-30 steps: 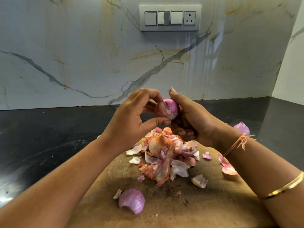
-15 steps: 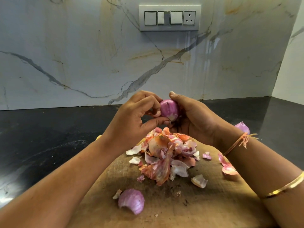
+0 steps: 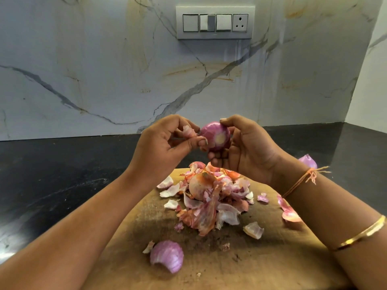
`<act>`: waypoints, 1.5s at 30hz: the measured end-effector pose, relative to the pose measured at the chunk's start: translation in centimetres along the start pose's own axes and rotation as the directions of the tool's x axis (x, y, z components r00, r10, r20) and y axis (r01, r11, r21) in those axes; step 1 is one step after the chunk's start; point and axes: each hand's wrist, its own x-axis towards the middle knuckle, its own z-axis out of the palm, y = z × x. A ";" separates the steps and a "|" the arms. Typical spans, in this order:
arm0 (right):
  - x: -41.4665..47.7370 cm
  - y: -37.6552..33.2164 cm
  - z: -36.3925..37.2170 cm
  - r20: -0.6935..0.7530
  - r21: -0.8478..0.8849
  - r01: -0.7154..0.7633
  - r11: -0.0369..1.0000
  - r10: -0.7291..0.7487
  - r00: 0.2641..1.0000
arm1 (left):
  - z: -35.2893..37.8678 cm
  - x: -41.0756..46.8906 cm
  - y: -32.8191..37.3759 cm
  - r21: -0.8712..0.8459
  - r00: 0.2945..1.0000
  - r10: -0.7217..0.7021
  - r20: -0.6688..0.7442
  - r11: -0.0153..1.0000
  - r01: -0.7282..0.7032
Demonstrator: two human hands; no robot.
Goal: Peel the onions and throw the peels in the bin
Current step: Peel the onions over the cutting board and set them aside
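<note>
While the right hand [image 3: 247, 149] grips the onion [image 3: 215, 136] at frame centre, pale cut end facing camera, the left hand [image 3: 163, 147] pinches a peel scrap [image 3: 188, 131] just left of it. Below — peel pile [image 3: 211, 195] on the wooden board [image 3: 272, 258], loose purple peel [image 3: 167, 256] lower centre, dark tabletop [image 3: 62, 174] around.
</note>
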 end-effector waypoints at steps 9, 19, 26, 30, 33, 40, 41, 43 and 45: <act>0.2 -0.3 -0.3 -0.020 0.116 -0.003 0.993 0.006 1.000 | 0.1 -0.2 0.2 0.145 1.000 -0.009 0.015 0.989 0.007; -0.1 -0.1 0.0 0.100 0.013 -0.048 0.999 0.046 0.994 | 0.0 0.0 -0.2 0.225 0.979 0.166 0.119 0.956 -0.190; -0.1 -0.2 0.0 0.102 -0.023 -0.037 0.999 0.039 0.994 | 0.1 0.1 -0.4 0.288 0.969 0.202 0.141 0.928 -0.236; 0.0 0.1 0.1 0.053 -0.121 0.014 0.993 -0.008 0.999 | 0.0 0.0 -0.2 0.220 0.982 0.131 0.138 0.962 -0.159; 0.0 0.3 0.2 0.025 -0.197 0.049 0.979 -0.045 0.999 | 0.0 0.0 -0.3 0.240 0.977 0.118 0.180 0.958 -0.160; 0.1 0.2 0.2 0.004 -0.201 0.049 0.978 -0.050 0.999 | -0.1 0.1 -0.4 0.217 0.976 0.134 0.171 0.961 -0.170; 0.1 0.2 0.2 0.000 -0.197 0.047 0.979 -0.048 0.999 | -0.1 0.1 -0.4 0.220 0.977 0.130 0.169 0.961 -0.166; 0.1 0.2 0.2 -0.003 -0.180 0.038 0.983 -0.039 0.999 | 0.0 0.1 -0.4 0.231 0.979 0.124 0.165 0.960 -0.160; 0.1 0.2 0.2 -0.009 -0.146 0.022 0.989 -0.023 1.000 | 0.0 0.1 -0.5 0.256 0.979 0.125 0.162 0.953 -0.164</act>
